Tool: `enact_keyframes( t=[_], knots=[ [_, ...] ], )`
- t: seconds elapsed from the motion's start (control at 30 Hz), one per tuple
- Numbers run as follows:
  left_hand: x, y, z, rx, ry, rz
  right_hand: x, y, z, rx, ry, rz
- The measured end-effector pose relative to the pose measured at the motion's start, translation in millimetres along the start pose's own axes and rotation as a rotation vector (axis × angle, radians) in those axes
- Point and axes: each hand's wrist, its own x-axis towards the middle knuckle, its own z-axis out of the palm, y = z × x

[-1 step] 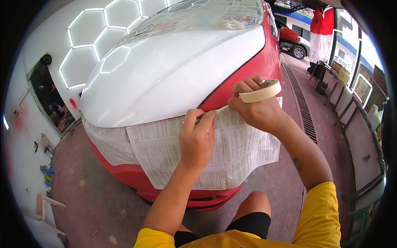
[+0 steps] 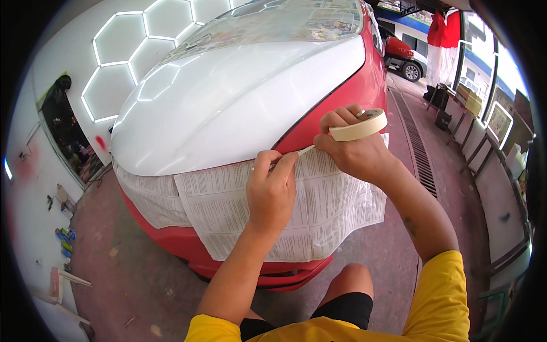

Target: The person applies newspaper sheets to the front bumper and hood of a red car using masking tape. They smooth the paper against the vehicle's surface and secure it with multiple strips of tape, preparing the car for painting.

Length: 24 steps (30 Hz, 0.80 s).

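My right hand (image 2: 356, 151) is closed round a cream roll of masking tape (image 2: 360, 129), its fingers hooked through the ring. From it a narrow strip of tape (image 2: 306, 151) runs taut to my left hand (image 2: 272, 191), whose thumb and fingers pinch the strip's other end at the hood edge. Printed newspaper sheets (image 2: 228, 211) hang over the car's front, their top edge just below the glossy white hood (image 2: 228, 108). Beside my right hand the red fender (image 2: 336, 97) is bare. My left fingertips partly hide the tape end.
Paper and clear film cover the windshield (image 2: 285, 23). Below the sheets juts the red bumper (image 2: 165, 233). A floor grate (image 2: 413, 148) runs along the car's right side. Near the left wall are a stool (image 2: 60, 285) and several small bottles (image 2: 65, 239); a metal rail (image 2: 490, 154) stands right.
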Motion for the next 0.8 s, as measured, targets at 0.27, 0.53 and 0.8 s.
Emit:
enact_keyframes(
  t=[0.27,0.53,0.8],
  knots=[
    [-2,-1,1,0.061,0.0,0.043,-2,-5,1,-0.025,-0.006,-0.01],
    [3,2,-3,0.062,-0.043,0.027,-1,1,-1,0.088,-0.006,0.053],
    [7,4,-8,0.068,-0.113,0.049,-12,-8,8,0.212,0.065,0.239]
  ],
)
